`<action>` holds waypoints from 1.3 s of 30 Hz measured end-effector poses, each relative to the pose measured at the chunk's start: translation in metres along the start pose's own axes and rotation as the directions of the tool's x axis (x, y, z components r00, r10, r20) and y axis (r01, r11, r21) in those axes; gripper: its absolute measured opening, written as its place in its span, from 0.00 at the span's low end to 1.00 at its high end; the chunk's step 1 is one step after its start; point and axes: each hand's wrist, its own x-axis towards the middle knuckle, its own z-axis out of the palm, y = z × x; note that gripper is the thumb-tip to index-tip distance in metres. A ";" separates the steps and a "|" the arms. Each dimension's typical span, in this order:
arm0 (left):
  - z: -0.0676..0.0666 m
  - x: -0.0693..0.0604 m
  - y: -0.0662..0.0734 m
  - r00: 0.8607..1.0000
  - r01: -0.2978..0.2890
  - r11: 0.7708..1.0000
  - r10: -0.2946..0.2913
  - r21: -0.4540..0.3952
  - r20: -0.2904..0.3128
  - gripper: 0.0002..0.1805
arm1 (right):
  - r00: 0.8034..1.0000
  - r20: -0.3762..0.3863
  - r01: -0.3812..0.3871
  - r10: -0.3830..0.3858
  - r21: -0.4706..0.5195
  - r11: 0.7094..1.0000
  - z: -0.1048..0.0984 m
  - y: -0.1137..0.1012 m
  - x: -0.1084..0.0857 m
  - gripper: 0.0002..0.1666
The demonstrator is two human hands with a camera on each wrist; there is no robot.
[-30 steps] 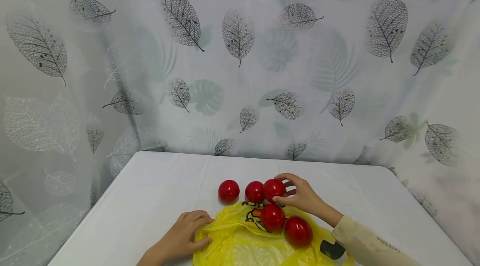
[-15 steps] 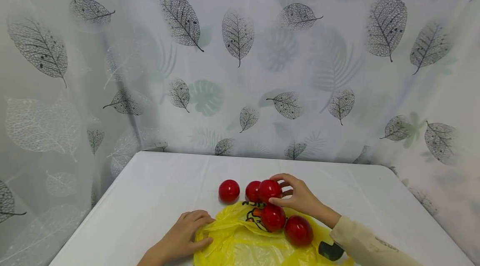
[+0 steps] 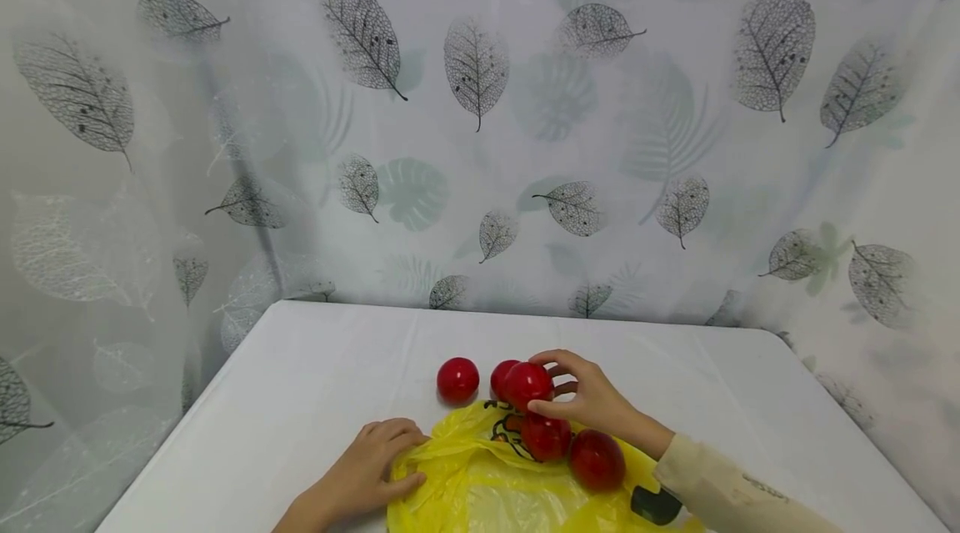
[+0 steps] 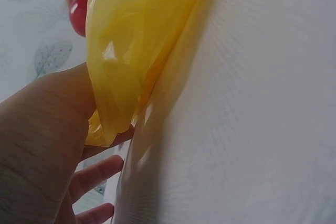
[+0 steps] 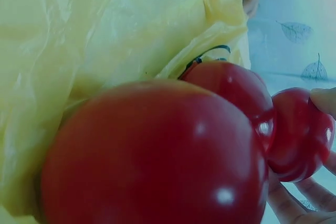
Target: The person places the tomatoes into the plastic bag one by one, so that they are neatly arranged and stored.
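Observation:
My right hand (image 3: 592,399) grips a glossy red ball (image 3: 528,384) between its thumb and fingers. That ball partly hides another red ball (image 3: 501,377) behind it. In front of it, a red ball (image 3: 546,438) and a larger-looking red ball (image 3: 597,460) lie on the yellow plastic bag (image 3: 517,508); both fill much of the right wrist view, the larger ball (image 5: 152,156) nearest. A further red ball (image 3: 457,380) sits apart on the table at left. My left hand (image 3: 375,466) rests on the bag's left edge, its fingers (image 4: 97,177) spread and touching the plastic.
Everything lies on a white table (image 3: 337,366) with rounded far corners. A pale curtain (image 3: 480,141) printed with leaves hangs behind and at both sides. The bag carries black and orange printing and a dark patch (image 3: 656,505) near my right sleeve (image 3: 720,483).
My right hand has moved the gripped ball left and slightly nearer, so it covers more of the ball behind. The left hand has stayed in place on the bag.

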 end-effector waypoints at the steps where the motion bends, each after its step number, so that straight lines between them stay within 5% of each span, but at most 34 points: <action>1: -0.001 0.000 0.000 1.000 -0.002 1.000 0.002 0.002 -0.003 0.24 | 1.000 0.001 0.004 -0.004 0.005 1.000 0.000 -0.001 0.000 0.33; 12: 0.002 0.000 -0.002 1.000 -0.025 1.000 0.025 0.004 -0.016 0.23 | 0.999 0.045 0.001 -0.001 0.015 1.000 0.007 -0.006 -0.002 0.32; 27: 0.001 0.000 -0.002 0.999 -0.032 0.999 0.032 0.005 -0.021 0.23 | 0.981 0.113 0.158 -0.158 0.002 0.987 0.015 -0.005 -0.001 0.30; 39: 0.000 -0.001 0.000 1.000 -0.025 1.000 0.025 0.003 -0.013 0.23 | 0.962 0.213 0.167 -0.169 0.028 0.986 0.021 -0.008 0.000 0.31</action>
